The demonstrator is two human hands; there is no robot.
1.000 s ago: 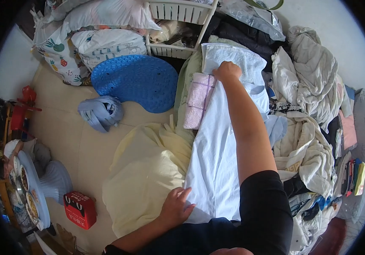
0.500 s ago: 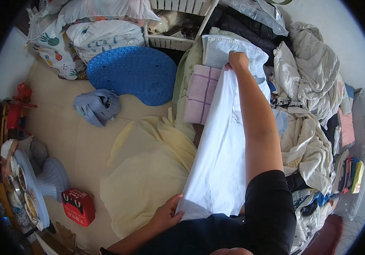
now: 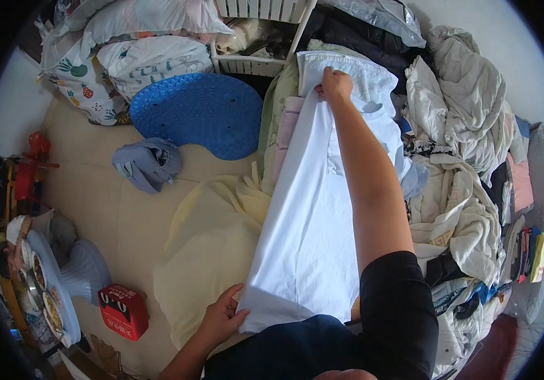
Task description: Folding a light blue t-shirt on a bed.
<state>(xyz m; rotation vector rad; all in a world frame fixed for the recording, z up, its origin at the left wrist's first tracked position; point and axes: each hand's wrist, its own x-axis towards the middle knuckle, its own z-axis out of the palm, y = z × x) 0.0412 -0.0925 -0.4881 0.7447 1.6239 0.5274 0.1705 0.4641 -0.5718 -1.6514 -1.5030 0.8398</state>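
Note:
A white T-shirt lies stretched lengthwise in front of me, its side folded over in a long strip. At its far end, my right hand is closed on the fabric, above a folded pale blue-white towel. My left hand is at the near left corner by the hem, thumb and forefinger apart, the thumb touching the cloth edge. Under the shirt's left edge, a folded lilac towel shows only in part. Pale yellow cloth spreads to the left of the shirt.
Rumpled cream bedding is heaped on the right. A blue textured mat and a grey-blue garment lie on the tiled floor. At left stand a red box and a pale table with dishes, a person's arm beside it.
The T-shirt has shifted left and covers more of the lilac towel. My right hand has moved left and slightly away with it. My left hand has moved left, its fingers now wider apart.

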